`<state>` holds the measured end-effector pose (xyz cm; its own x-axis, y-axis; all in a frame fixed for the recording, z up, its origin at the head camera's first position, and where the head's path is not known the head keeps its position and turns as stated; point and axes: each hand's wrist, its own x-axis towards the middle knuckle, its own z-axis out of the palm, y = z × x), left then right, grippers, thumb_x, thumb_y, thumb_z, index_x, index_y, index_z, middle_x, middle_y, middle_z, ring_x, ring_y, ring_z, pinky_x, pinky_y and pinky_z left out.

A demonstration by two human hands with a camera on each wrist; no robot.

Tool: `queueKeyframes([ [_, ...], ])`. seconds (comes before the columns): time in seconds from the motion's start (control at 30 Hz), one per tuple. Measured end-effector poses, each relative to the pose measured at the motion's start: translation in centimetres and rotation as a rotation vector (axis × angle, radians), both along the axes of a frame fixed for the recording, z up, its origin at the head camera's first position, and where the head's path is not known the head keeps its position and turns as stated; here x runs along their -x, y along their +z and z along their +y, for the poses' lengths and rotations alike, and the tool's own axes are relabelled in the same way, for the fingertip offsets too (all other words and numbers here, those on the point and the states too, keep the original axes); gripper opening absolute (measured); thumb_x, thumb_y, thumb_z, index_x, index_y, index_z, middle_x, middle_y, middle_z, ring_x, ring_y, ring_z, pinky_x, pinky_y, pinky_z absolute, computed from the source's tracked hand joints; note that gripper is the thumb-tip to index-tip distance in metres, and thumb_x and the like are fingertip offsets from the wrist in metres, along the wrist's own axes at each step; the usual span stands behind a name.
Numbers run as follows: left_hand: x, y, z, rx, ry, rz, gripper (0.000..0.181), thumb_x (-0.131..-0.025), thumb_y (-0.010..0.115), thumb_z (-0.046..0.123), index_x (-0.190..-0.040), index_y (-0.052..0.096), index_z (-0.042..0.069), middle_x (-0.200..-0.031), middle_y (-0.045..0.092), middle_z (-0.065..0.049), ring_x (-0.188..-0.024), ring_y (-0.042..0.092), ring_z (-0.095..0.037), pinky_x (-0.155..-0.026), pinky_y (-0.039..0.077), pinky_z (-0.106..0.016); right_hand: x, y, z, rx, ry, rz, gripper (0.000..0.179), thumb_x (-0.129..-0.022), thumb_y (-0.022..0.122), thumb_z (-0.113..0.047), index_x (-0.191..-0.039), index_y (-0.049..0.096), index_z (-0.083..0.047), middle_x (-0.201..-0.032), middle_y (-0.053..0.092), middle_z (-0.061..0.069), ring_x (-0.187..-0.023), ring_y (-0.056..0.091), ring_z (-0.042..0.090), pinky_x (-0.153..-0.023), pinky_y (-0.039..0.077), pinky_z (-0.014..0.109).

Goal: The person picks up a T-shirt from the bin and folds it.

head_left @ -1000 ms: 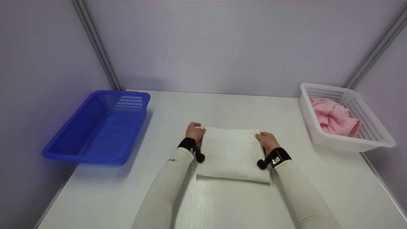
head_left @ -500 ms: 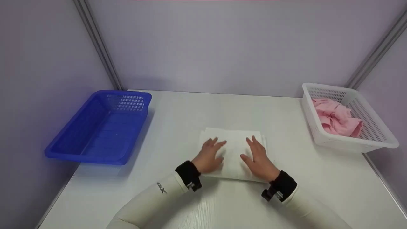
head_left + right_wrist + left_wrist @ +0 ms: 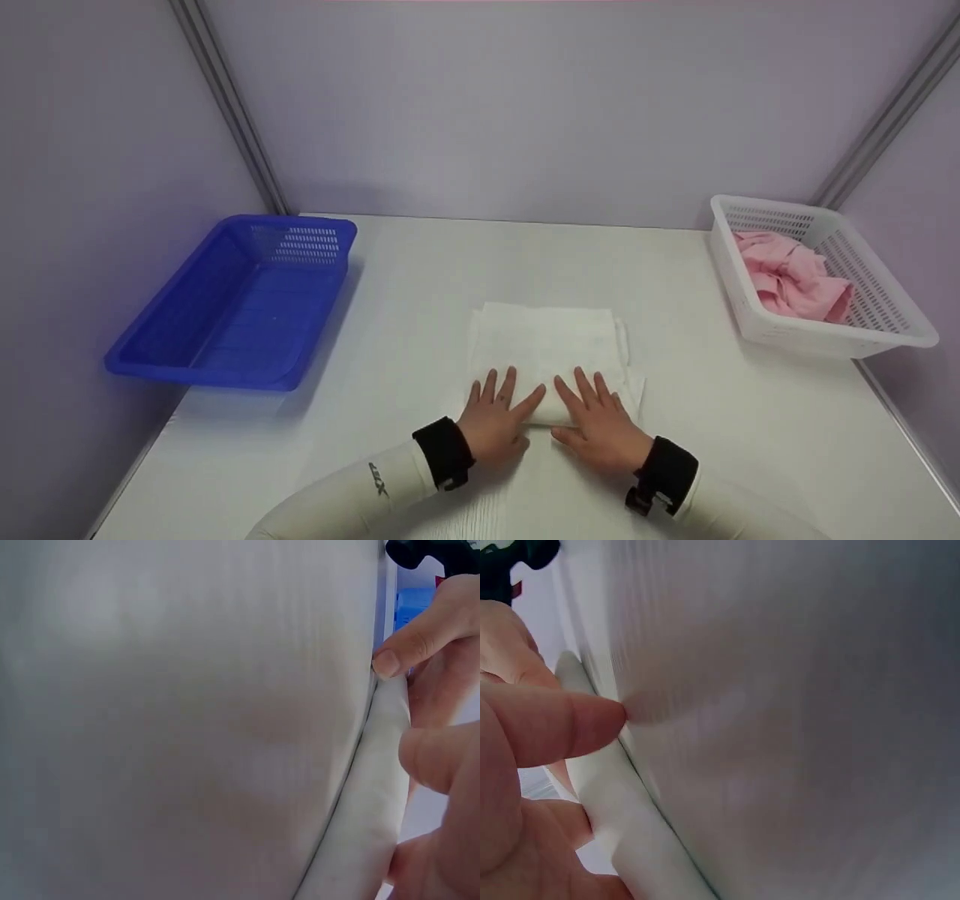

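Note:
A white folded cloth [image 3: 544,337] lies flat on the white table, its layers slightly offset along the right side. My left hand [image 3: 491,429] rests on the near left part of the cloth, palm down with the fingers spread. My right hand [image 3: 606,433] lies likewise on the near right part, its fingers spread and pointing forward. Between the two hands, the cloth's near edge shows. In the left wrist view, the rounded folded edge of the cloth [image 3: 630,817] passes beside the fingers. The right wrist view shows the same thick edge of the cloth [image 3: 367,802] against the tabletop.
A blue plastic basket [image 3: 292,375] with nothing visible in it stands at the left of the table [image 3: 420,262]. At the right is a white perforated basket [image 3: 810,337] with a crumpled pink cloth [image 3: 795,274] inside. Panel walls [image 3: 525,112] enclose the back and sides.
Both hands have let go of the cloth's far side edges and come back toward me, sliding to its near edge with fingers spread. The cloth now lies flatter on the table.

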<state>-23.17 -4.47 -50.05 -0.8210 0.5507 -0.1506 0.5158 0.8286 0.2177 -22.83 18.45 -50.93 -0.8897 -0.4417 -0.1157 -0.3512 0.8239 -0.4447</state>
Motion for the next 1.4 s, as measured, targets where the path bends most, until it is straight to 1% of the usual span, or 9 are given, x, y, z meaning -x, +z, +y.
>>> queueKeyframes([
  [0.17,0.8,0.2,0.4,0.019,0.028,-0.039,0.074,-0.096,0.060,0.049,-0.159,0.024,0.033,-0.165,0.015,-0.023,-0.150,0.015,-0.046,-0.118,0.021,-0.061,0.8,-0.3,-0.1,-0.028,-0.017,-0.029,0.076,-0.101,0.052,-0.049,-0.160,0.021,-0.013,-0.165,0.005,0.026,-0.149,-0.002,0.052,-0.111,0.013,0.075],
  [0.3,2.3,0.0,0.5,0.022,0.051,-0.044,0.071,-0.098,0.058,0.049,-0.159,0.024,0.034,-0.165,0.015,-0.022,-0.151,0.014,-0.046,-0.119,0.020,-0.060,2.4,-0.6,-0.4,-0.051,-0.033,-0.033,0.076,-0.101,0.052,-0.048,-0.161,0.019,-0.014,-0.166,0.003,0.024,-0.150,-0.004,0.051,-0.112,0.011,0.074],
  [0.5,5.9,-0.8,0.6,0.042,0.061,0.015,0.070,-0.099,0.055,0.050,-0.160,0.023,0.033,-0.163,0.016,-0.026,-0.150,0.016,-0.048,-0.117,0.023,-0.062,6.3,-0.6,-0.7,-0.093,-0.023,-0.041,0.078,-0.101,0.051,-0.049,-0.161,0.014,-0.015,-0.166,0.000,0.024,-0.150,-0.006,0.050,-0.114,0.009,0.072],
  [0.6,7.9,-0.8,0.8,0.049,0.068,0.006,0.070,-0.100,0.053,0.051,-0.160,0.021,0.033,-0.164,0.014,-0.026,-0.150,0.015,-0.049,-0.118,0.021,-0.062,8.4,-0.5,-0.6,-0.117,-0.010,-0.055,0.080,-0.101,0.050,-0.050,-0.162,0.012,-0.015,-0.166,-0.002,0.024,-0.150,-0.007,0.050,-0.114,0.008,0.072],
  [0.73,10.3,-0.4,1.0,0.045,0.081,-0.009,0.069,-0.100,0.052,0.052,-0.160,0.022,0.034,-0.164,0.013,-0.025,-0.150,0.014,-0.048,-0.119,0.019,-0.061,11.1,-0.6,-0.5,-0.136,-0.015,-0.066,0.083,-0.100,0.050,-0.055,-0.162,0.010,-0.017,-0.166,-0.004,0.024,-0.150,-0.008,0.050,-0.115,0.007,0.072],
  [0.93,13.1,-0.3,1.3,0.064,0.101,-0.014,0.071,-0.100,0.052,0.053,-0.160,0.019,0.036,-0.165,0.011,-0.022,-0.151,0.012,-0.045,-0.121,0.017,-0.058,14.3,-1.1,-0.5,-0.157,-0.037,-0.052,0.087,-0.096,0.052,-0.059,-0.162,0.010,-0.020,-0.166,-0.002,0.023,-0.150,-0.005,0.050,-0.115,0.008,0.071],
  [1.17,14.7,0.0,1.2,0.035,0.109,-0.023,0.068,-0.100,0.054,0.049,-0.159,0.022,0.035,-0.166,0.011,-0.021,-0.152,0.011,-0.044,-0.121,0.016,-0.057,15.3,-0.3,-0.9,-0.140,-0.053,-0.050,0.087,-0.096,0.055,-0.057,-0.162,0.013,-0.019,-0.167,0.000,0.022,-0.151,-0.005,0.050,-0.116,0.007,0.071],
  [1.33,15.0,0.0,1.2,0.021,0.112,-0.024,0.068,-0.100,0.055,0.048,-0.159,0.023,0.038,-0.165,0.013,-0.022,-0.152,0.012,-0.043,-0.122,0.015,-0.056,15.8,-0.8,-0.9,-0.130,-0.074,-0.049,0.089,-0.095,0.056,-0.058,-0.162,0.013,-0.020,-0.167,0.000,0.021,-0.150,-0.004,0.050,-0.116,0.006,0.070],
  [1.4,15.0,-0.2,1.1,0.010,0.113,-0.043,0.069,-0.099,0.056,0.048,-0.158,0.023,0.039,-0.165,0.013,-0.022,-0.152,0.011,-0.043,-0.122,0.014,-0.055,16.0,-1.2,-0.8,-0.137,-0.078,-0.056,0.090,-0.094,0.056,-0.061,-0.162,0.013,-0.021,-0.167,0.000,0.020,-0.151,-0.004,0.049,-0.116,0.006,0.070],
])
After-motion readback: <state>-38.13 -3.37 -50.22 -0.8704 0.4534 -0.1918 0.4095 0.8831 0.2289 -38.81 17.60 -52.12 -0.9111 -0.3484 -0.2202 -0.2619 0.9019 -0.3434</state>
